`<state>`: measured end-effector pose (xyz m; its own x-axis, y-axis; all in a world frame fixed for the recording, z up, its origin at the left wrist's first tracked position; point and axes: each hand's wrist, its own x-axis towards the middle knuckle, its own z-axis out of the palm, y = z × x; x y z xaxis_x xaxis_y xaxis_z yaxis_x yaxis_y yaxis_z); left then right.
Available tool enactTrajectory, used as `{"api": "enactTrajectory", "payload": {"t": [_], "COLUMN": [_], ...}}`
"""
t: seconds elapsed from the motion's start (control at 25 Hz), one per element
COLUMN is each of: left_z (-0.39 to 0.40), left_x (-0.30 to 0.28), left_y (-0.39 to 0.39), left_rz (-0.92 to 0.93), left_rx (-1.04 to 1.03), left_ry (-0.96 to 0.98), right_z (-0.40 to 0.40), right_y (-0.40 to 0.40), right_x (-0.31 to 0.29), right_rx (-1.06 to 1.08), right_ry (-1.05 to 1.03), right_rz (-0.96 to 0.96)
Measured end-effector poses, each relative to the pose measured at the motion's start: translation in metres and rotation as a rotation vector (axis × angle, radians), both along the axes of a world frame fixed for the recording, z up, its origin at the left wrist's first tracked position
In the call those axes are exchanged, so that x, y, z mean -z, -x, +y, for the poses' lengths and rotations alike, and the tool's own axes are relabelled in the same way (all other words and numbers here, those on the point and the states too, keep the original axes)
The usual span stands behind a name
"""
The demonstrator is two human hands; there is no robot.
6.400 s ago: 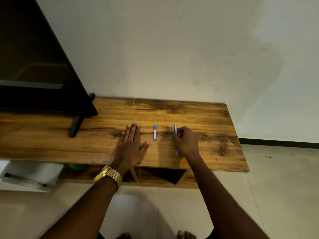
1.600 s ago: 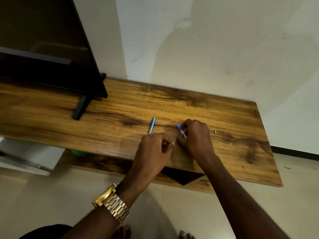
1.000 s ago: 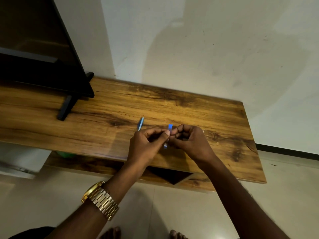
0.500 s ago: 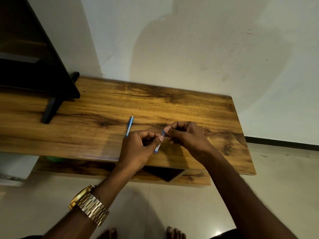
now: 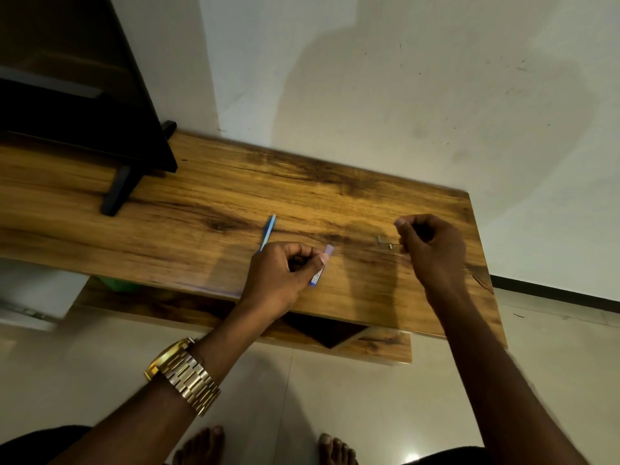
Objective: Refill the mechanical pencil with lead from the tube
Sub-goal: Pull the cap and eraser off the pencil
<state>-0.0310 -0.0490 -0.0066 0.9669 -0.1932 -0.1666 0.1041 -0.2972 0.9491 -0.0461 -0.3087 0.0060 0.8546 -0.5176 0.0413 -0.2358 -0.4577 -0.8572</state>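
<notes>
The blue mechanical pencil (image 5: pixel 268 231) lies on the wooden table (image 5: pixel 201 209), just beyond my left hand. My left hand (image 5: pixel 281 276) grips the small lead tube (image 5: pixel 318 275) between thumb and fingers. The tube has a white label and a blue lower end, and its pale upper end sticks out past my thumb. My right hand (image 5: pixel 432 246) hovers over the table to the right, apart from the tube, with its fingers curled in. What it may hold is hidden. Two small grey pieces (image 5: pixel 384 241) lie on the table right beside its fingertips.
A black TV (image 5: pixel 67 95) on a black foot (image 5: pixel 117 193) stands at the table's back left. The white wall runs right behind the table. The table's right edge (image 5: pixel 486 280) is close to my right hand. Below are a lower shelf (image 5: pixel 369 347) and my bare feet.
My hands were together on the tube half a second ago. My right hand has pulled away to the right, to the small grey pieces. My left hand keeps the tube.
</notes>
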Motion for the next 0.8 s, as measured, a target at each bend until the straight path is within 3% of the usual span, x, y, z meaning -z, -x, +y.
{"api": "enactTrajectory", "payload": {"t": [0.12,0.4,0.52,0.56,0.6,0.68,0.72,0.8], "left_z": [0.006,0.003,0.004,0.003,0.001,-0.002,-0.003,-0.001], "left_x": [-0.003,-0.004,-0.005,-0.007,-0.011,-0.018,-0.023,-0.029], "left_y": [-0.004,0.001,0.004,0.005,0.006,0.007,0.007,0.007], "left_rz": [-0.002,-0.001,0.011,0.016,0.026,0.079,0.113,0.137], "left_rx": [-0.039,-0.014,-0.021,-0.026,-0.021,0.022,0.049,0.083], "left_ry": [0.023,0.023,0.028,0.043,0.069,0.171,0.233,0.269], "right_z": [-0.016,-0.025,-0.020,-0.018,-0.013,0.013,0.030,0.069], "right_y": [0.000,-0.004,0.004,0.007,0.009,0.009,0.004,-0.009], "right_x": [0.010,0.020,0.011,0.008,0.003,-0.002,-0.001,0.003], "right_rx": [0.043,-0.092,0.044,0.142,0.189,0.021,-0.092,-0.256], "right_ry": [0.335,0.445,0.369,0.216,-0.102,-0.926,-1.228,-1.555], "right_rz": [0.088,0.172,0.060,-0.053,-0.172,-0.323,-0.329,-0.304]}}
